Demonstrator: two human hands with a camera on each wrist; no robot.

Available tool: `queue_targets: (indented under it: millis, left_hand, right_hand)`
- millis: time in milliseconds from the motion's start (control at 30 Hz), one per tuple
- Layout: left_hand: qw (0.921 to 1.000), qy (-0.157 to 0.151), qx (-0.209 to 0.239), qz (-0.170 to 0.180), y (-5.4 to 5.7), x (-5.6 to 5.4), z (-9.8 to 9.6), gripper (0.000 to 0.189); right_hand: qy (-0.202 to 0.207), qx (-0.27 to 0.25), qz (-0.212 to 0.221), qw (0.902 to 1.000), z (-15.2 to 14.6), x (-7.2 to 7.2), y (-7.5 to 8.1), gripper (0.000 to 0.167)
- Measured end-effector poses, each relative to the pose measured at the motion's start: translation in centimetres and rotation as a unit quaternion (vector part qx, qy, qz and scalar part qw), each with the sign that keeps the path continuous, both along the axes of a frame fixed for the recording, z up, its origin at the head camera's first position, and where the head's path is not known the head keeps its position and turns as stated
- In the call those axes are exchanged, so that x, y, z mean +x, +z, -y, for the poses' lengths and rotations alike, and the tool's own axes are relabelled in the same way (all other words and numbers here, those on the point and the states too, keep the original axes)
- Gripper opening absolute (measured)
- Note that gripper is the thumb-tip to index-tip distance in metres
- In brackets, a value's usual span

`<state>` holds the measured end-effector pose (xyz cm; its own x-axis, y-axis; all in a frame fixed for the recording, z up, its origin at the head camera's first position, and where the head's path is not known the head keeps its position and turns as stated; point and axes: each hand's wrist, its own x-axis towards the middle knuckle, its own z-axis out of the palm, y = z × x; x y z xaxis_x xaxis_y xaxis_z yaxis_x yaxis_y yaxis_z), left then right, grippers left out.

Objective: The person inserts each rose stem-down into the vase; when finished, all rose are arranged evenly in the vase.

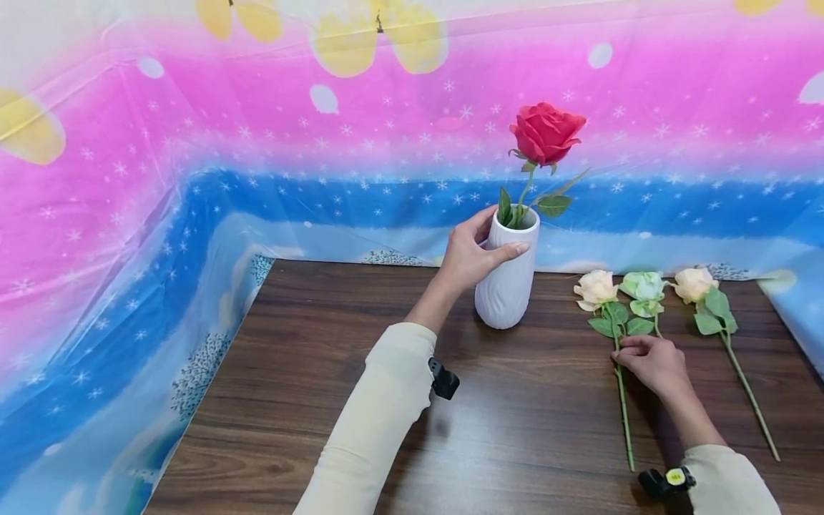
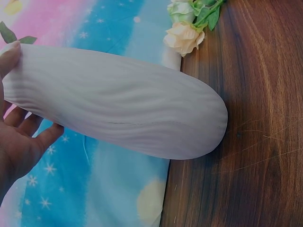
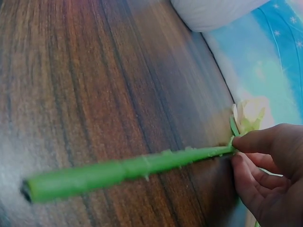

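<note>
Right hand (image 1: 653, 363), nearest the viewer, low on the wooden table (image 1: 309, 400); fingers (image 3: 265, 142) pinching the green stem (image 3: 128, 170) of a cream rose (image 1: 595, 287) lying flat, stem end towards the viewer. Left hand (image 1: 473, 254) further back; thumb and fingers curled round the upper part of a white ribbed vase (image 1: 508, 282), upright near the table's far edge; one red rose (image 1: 545, 133) standing in it. Pale green rose (image 1: 644, 287) and second cream rose (image 1: 694, 284) lying just right of the held one; starred pink-and-blue cloth (image 1: 193, 179) behind.
</note>
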<state>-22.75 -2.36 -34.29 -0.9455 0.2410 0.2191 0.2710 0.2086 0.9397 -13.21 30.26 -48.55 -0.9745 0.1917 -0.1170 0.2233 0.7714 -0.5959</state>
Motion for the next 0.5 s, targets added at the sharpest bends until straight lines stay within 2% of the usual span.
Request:
queue_targets:
  millis: [167,300,500]
  left_hand:
    - [1.0,-0.001,0.0,-0.002,-0.03,0.03,0.02,0.076]
    - [1.0,-0.002,-0.002,-0.003,-0.09,0.03,0.02,0.076]
    - [1.0,-0.004,0.0,-0.005,-0.05,-0.02,0.03,0.077]
  right_hand:
    - [-0.011,-0.025,0.019,0.9994,-0.22,-0.1,-0.06,0.039]
    - [-0.013,-0.067,0.033,0.9971,-0.44,-0.2,-0.17,0.046]
    - [0.007,-0.136,0.066,0.9885,-0.81,-0.37,0.17,0.053]
